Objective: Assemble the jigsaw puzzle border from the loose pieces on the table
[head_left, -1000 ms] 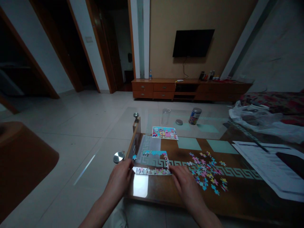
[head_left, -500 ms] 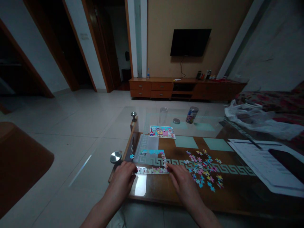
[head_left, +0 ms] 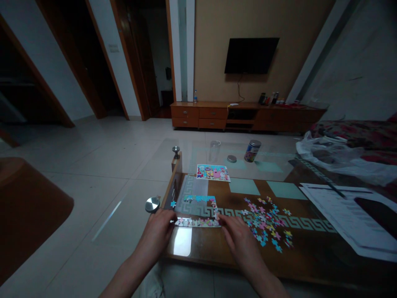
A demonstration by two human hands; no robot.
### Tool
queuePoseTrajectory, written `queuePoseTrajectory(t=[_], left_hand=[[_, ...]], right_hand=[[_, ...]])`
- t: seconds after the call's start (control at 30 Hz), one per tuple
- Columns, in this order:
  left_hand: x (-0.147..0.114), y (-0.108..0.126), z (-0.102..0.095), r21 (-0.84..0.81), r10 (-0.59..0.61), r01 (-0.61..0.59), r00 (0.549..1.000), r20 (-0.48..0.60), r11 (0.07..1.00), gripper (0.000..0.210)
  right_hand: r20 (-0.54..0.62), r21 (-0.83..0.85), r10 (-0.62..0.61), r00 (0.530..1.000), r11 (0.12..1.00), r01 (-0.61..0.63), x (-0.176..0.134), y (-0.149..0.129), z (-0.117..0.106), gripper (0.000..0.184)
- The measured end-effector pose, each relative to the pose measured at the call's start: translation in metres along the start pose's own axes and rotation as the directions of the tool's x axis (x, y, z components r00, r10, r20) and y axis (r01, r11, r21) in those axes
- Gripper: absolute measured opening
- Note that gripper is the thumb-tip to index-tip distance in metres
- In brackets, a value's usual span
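Both hands stay put — left hand [head_left: 159,223] and right hand [head_left: 237,236] still press the puzzle strip [head_left: 196,222] ends, fingers flat, nothing grasped. Only the view shifts slightly — the loose pieces [head_left: 267,223] lie unmoved.

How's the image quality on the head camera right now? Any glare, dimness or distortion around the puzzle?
Head view: the room is dim, so the hands, left and right, look dark. A bright glare patch sits on the table just below the puzzle strip. Wide-angle distortion bends door frames and walls at the edges. The loose pieces are too small to read.
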State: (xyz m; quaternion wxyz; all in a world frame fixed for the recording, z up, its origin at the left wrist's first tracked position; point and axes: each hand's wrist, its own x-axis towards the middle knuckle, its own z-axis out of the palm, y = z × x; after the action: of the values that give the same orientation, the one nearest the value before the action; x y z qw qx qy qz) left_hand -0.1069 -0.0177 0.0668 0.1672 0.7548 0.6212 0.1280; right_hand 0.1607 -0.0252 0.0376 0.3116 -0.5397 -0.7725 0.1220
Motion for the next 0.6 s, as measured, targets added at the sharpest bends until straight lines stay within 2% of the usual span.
queuePoseTrajectory(t=[0.13,0.27,0.47,0.6], left_hand=[[0.005,-0.012,-0.011,0.041,-0.069,0.07,0.997,-0.034,0.997,0.02],[0.005,-0.018,-0.018,0.087,-0.117,0.119,0.993,-0.031,0.989,0.017],[0.002,-0.02,-0.016,0.149,-0.163,0.161,0.987,0.0,0.976,0.023],[0.002,-0.022,-0.016,0.167,-0.187,0.182,0.982,0.018,0.969,0.022]], right_hand=[[0.003,0.016,0.018,1.0,1.0,-0.018,0.002,0.002,-0.005,0.031],[0.071,0.037,0.057,0.996,0.998,-0.06,0.002,0.0,-0.008,0.026],[0.204,-0.049,0.143,0.968,0.989,-0.136,-0.002,-0.002,-0.007,0.023],[0.218,-0.076,0.135,0.966,0.99,-0.122,-0.001,0.0,-0.007,0.02]])
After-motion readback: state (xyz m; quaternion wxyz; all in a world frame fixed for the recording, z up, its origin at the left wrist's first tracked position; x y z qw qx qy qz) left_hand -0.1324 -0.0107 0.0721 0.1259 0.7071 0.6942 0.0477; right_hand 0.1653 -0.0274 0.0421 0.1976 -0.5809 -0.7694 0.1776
